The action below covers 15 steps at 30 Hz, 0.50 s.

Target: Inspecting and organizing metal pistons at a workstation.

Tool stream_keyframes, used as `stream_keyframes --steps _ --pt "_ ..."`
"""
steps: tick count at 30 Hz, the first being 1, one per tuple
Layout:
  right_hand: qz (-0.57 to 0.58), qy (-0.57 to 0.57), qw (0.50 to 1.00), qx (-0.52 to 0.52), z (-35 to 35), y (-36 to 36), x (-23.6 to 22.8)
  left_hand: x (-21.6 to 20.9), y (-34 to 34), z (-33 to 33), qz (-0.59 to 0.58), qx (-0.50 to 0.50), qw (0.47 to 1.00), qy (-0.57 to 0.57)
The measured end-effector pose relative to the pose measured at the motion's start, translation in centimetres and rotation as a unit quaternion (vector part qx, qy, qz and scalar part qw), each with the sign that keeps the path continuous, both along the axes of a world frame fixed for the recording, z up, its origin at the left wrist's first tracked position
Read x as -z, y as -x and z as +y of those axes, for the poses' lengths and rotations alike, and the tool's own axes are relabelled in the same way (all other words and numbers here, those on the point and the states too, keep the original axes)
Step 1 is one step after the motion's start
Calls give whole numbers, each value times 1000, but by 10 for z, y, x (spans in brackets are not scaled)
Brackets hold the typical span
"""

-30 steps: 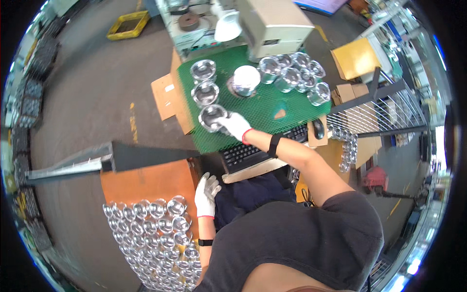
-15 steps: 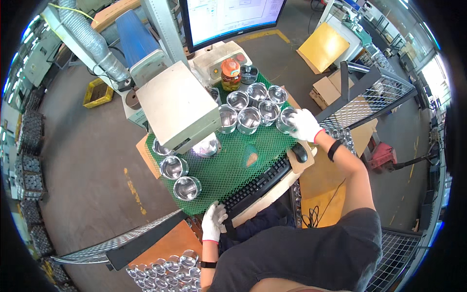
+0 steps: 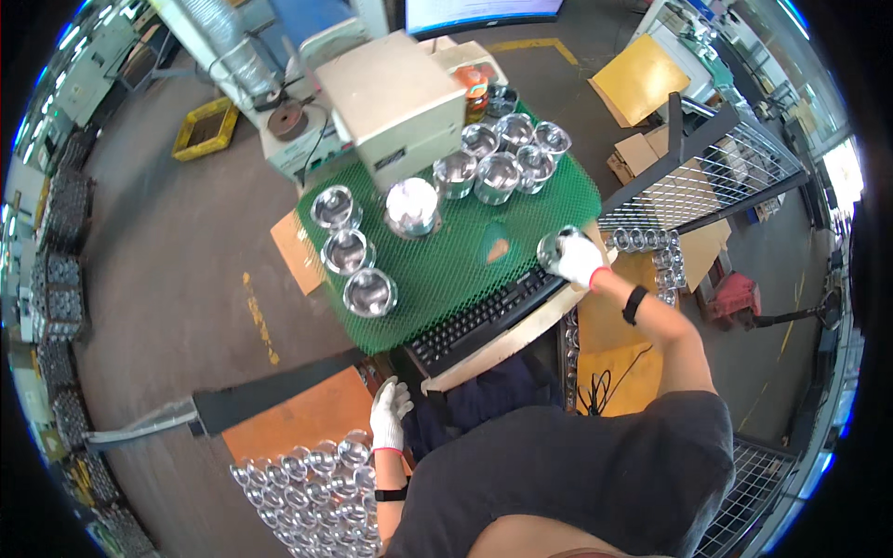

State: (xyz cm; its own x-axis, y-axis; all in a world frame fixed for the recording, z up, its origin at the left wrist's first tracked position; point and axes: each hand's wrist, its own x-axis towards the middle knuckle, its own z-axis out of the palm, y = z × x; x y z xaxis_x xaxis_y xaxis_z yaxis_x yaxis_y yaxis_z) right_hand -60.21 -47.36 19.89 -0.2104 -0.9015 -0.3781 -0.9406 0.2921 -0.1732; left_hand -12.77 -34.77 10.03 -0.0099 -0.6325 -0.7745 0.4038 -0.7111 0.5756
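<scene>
My right hand (image 3: pixel 581 259), in a white knit glove, grips a shiny metal piston (image 3: pixel 551 249) over the right edge of the green mesh mat (image 3: pixel 465 279), close to the keyboard (image 3: pixel 484 321). Off the mat's near left corner is my left hand (image 3: pixel 389 417), also gloved; its fingers are loosely apart and hold nothing. A cluster of pistons (image 3: pixel 498 177) stands at the back right of the mat. Three more form a row along the left edge, the nearest piston (image 3: pixel 370 292) at the front. Another piston (image 3: pixel 412 206), brightly lit, stands by the beige box-shaped machine (image 3: pixel 391 102).
Many pistons (image 3: pixel 316 484) fill an orange-brown board (image 3: pixel 298 409) at the lower left. Further pistons (image 3: pixel 665 265) line a cardboard-covered cart with a mesh side (image 3: pixel 707 181) on the right. An orange-capped jar (image 3: pixel 473 91) and a monitor (image 3: pixel 479 14) are at the back.
My right hand has taken hold of the right-end piston of the cluster and brought it nearer, over the mouse area. My left hand has drawn back from the keyboard's end. The view has shifted.
</scene>
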Motion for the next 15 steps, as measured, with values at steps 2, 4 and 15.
stream_keyframes --steps 2,4,15 --pt "-76 35 996 -38 34 -42 23 -6 3 12 -14 -4 1000 -22" --pt "-105 7 979 -176 50 -103 17 26 -7 29 72 -14 997 -10" --pt "-680 -251 682 -99 32 -285 -114 -92 -10 5 227 -148 935 230"
